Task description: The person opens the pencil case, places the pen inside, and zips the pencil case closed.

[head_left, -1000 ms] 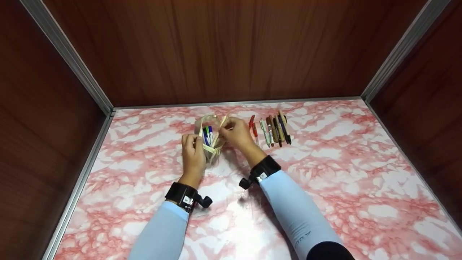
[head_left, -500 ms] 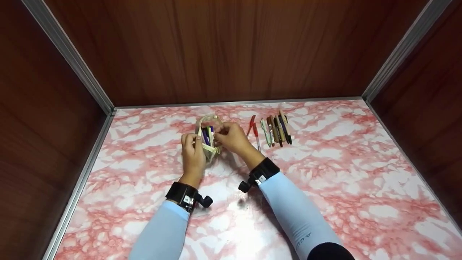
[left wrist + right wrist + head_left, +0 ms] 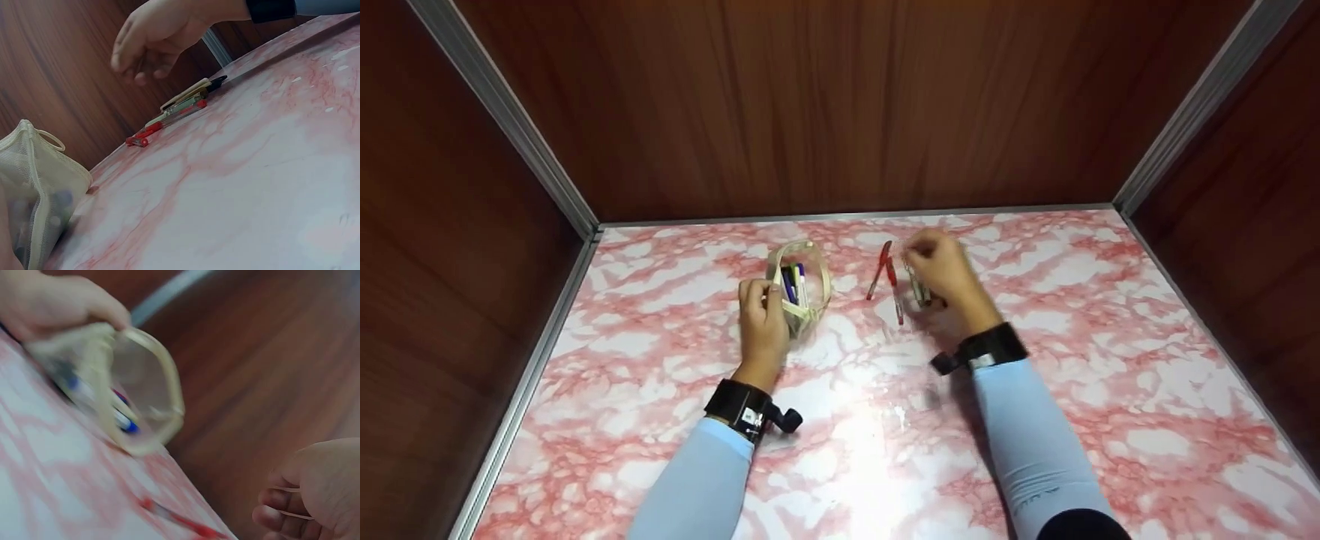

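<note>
A cream mesh pencil case [image 3: 826, 279] stands with its zipped mouth spread wide. Inside it lie several markers [image 3: 795, 282], some with blue or purple caps. My left hand [image 3: 759, 315] grips the case's left edge, thumb over the rim. Raised over the row of pens, my right hand [image 3: 946, 266] holds nothing; the left wrist view shows its fingers [image 3: 125, 53] loosely curled. Beneath and left of it lie two red pens [image 3: 891, 271]. A green-white pen [image 3: 915, 283] peeks out beside the right hand, which hides the rest of the row.
The case and pens rest on a pink-and-white marbled tabletop [image 3: 840, 420]. Brown wood-grain panels [image 3: 840, 112] wall in the back and both sides, with metal strips [image 3: 525, 142] along the corners.
My right hand has left the pencil case's mouth and moved right, over the row of pens. The left hand keeps its grip on the case.
</note>
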The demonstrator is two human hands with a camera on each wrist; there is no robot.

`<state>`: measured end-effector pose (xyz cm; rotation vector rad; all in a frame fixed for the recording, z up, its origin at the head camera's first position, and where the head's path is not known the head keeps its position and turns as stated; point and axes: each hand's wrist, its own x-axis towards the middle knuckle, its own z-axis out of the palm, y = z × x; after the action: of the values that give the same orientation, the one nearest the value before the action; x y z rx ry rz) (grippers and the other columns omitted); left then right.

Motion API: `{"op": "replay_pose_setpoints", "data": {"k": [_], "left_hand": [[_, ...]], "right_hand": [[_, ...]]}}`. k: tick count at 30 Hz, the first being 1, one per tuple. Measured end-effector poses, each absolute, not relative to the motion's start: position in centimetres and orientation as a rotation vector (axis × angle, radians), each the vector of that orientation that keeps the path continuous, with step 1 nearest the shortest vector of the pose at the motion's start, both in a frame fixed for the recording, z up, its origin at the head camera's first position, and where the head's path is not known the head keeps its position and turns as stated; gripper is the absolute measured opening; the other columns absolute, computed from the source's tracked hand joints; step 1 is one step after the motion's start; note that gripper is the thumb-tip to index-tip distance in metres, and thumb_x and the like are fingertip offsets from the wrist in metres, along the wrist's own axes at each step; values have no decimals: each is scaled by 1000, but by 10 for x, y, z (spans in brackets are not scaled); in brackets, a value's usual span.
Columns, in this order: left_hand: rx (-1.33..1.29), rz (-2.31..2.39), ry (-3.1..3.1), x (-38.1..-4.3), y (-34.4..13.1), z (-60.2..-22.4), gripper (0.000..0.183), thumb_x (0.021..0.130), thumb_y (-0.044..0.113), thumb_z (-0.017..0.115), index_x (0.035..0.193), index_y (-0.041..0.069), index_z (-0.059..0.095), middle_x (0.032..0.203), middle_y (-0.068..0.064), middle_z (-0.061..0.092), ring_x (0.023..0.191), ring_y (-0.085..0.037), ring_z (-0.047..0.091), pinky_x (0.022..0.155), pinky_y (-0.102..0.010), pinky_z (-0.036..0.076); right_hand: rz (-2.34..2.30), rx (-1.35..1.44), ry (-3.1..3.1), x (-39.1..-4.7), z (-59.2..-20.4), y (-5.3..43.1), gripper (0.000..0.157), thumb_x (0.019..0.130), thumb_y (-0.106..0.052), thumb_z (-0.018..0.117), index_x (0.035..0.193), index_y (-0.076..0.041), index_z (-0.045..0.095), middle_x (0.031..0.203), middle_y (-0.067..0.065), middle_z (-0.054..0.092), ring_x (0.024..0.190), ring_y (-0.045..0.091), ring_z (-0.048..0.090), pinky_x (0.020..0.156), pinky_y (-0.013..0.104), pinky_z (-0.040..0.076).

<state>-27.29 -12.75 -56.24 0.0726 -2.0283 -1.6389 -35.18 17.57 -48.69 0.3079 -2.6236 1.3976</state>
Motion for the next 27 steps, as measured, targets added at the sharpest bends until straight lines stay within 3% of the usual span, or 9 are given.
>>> {"op": "replay_pose_setpoints", "data": {"k": [10,17,23,27], "left_hand": [[78,-1683,-2025,-273,-127,-562,16,114,14,58,107,1,62,123,-13,53,111,-25,59,95,-32,53],[80,-1694,-2026,-273,-127,-563,16,115,14,58,108,0,63,123,-13,52,112,-25,58,96,-32,52],[69,-1700,-2037,-272,-127,-563,18,115,15,57,110,-1,63,122,-13,51,112,-23,57,95,-32,52],[65,-1722,-2033,-271,-127,-561,17,116,15,57,111,0,63,122,-11,51,109,-21,57,91,-29,53]], "right_hand": [[1253,86,-2679,-352,-489,244,21,107,-13,68,119,3,76,118,25,80,105,33,72,96,43,59],[1144,2,-2795,-350,-501,265,27,109,-20,66,126,1,72,121,25,76,106,41,72,102,58,58],[1110,-13,-2811,-351,-514,274,34,108,-21,71,129,6,72,113,29,76,99,41,70,91,50,56],[1107,-18,-2852,-353,-522,277,39,108,-23,71,135,6,71,113,28,76,99,39,71,92,48,56]]}}
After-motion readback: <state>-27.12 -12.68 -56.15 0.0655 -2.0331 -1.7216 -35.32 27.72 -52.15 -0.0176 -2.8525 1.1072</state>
